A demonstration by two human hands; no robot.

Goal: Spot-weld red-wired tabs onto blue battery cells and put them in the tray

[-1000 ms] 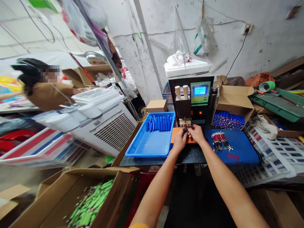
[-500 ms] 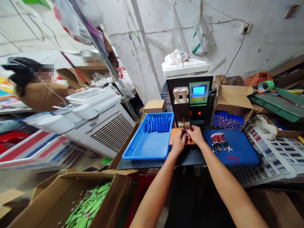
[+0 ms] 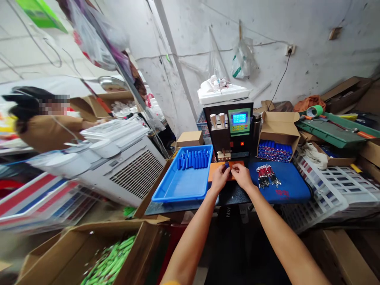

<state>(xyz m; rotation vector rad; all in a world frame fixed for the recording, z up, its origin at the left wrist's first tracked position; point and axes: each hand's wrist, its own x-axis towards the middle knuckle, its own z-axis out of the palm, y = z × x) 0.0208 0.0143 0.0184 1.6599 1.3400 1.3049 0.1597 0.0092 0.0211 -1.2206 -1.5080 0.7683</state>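
My left hand (image 3: 220, 178) is closed around a small blue cylindrical battery cell (image 3: 227, 165), held over the orange plate (image 3: 212, 171) in front of a black spot-welding machine (image 3: 221, 136). Close beside it, my right hand (image 3: 241, 176) has its fingers pinched together near the cell; what lies between them is too small to tell. The machine's electrode pins (image 3: 225, 153) stand just beyond the cell, apart from it. To the left, a blue tray (image 3: 184, 189) holds a row of blue cells (image 3: 194, 159). Red and black wire leads (image 3: 266, 175) lie on a blue pad (image 3: 289, 185) at the right.
An open carton (image 3: 279, 126) of blue cells stands behind the pad. White plastic crates (image 3: 326, 186) are at the right. A cardboard box (image 3: 145, 241) with green wrapped pieces sits low at the left. Another person (image 3: 47, 122) works at the far left beyond a white air cooler (image 3: 130, 166).
Both hands have drawn back from the machine's electrode pins, bringing the blue cell nearer to me. The camera view has shifted slightly.
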